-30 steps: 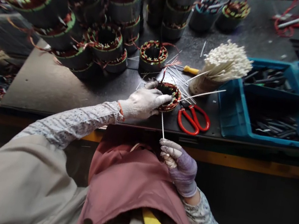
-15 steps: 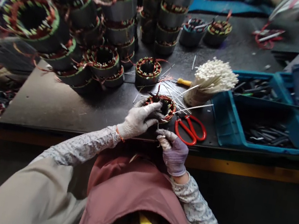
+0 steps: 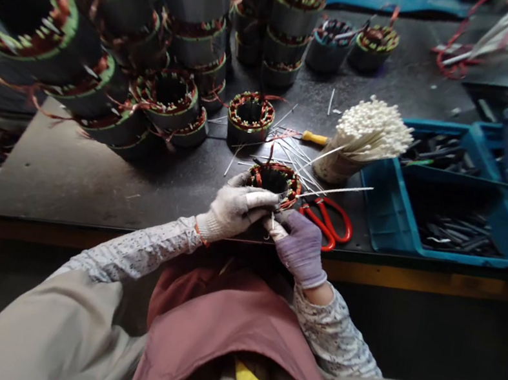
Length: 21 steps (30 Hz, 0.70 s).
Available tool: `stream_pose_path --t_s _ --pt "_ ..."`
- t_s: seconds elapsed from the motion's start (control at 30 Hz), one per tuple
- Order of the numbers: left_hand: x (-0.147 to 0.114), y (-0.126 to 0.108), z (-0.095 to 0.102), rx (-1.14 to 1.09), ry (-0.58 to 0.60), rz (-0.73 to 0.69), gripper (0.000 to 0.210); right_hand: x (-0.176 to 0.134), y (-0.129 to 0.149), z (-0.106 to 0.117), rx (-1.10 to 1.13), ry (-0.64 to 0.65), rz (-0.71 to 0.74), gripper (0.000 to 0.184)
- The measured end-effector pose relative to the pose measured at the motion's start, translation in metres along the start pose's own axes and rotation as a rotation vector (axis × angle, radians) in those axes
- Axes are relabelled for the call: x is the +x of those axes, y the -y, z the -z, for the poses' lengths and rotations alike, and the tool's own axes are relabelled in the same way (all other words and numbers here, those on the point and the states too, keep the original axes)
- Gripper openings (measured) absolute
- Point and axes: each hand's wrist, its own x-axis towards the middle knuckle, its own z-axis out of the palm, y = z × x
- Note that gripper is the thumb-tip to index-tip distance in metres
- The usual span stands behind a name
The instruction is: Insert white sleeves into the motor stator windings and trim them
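I see the left hand (image 3: 237,208) closed over the near left rim of the stator (image 3: 294,187), fingers hooked toward its opening. The right hand (image 3: 299,245) is just beside it at the stator's near side, fingertips pinching a thin cord (image 3: 272,221); its other end I can't make out. The stator sits near the front edge of the bench (image 3: 101,189), opening up, and a white strip (image 3: 342,192) juts from its right side.

Scissors (image 3: 327,214) lie just right of it, partly behind the right hand. Beyond, I have loose sticks (image 3: 304,171), a second stator (image 3: 249,125) standing upright, a yellow handle (image 3: 315,138) and a pot (image 3: 331,166) packed with white sticks (image 3: 375,131). A blue bin (image 3: 449,256) of dark pieces (image 3: 466,230) stands farther right; stator stacks (image 3: 203,1) rise at left.
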Motion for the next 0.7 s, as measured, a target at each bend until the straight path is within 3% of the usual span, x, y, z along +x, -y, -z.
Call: stream_pose_path --t_s 0.17,0.23,0.4,0.47,0.57,0.63,0.7 --pt "0.001 0.003 0.000 -0.032 0.007 -0.018 0.021 0.007 0.006 0.004 -0.400 -0.107 0.208 0.028" --pt "0.001 0.003 0.000 -0.023 0.024 -0.018 0.022 0.011 0.010 0.013 -0.528 -0.074 0.335 0.029" --pt "0.002 -0.002 0.005 0.056 0.049 0.059 0.028 -0.007 0.014 0.040 -0.449 0.056 0.756 0.020" --pt "0.004 -0.002 0.009 0.072 0.066 0.002 0.032 -0.020 0.016 0.046 -0.266 0.007 0.677 0.014" --pt "0.006 0.002 0.014 0.134 0.171 -0.162 0.026 -0.022 0.025 0.040 0.308 -0.009 0.185 0.022" --pt "0.006 0.008 0.015 0.176 0.254 -0.238 0.021 -0.006 0.032 0.030 0.612 0.035 -0.066 0.033" --pt "0.006 0.012 0.013 0.197 0.288 -0.259 0.021 0.022 0.037 0.019 0.714 0.052 -0.139 0.037"
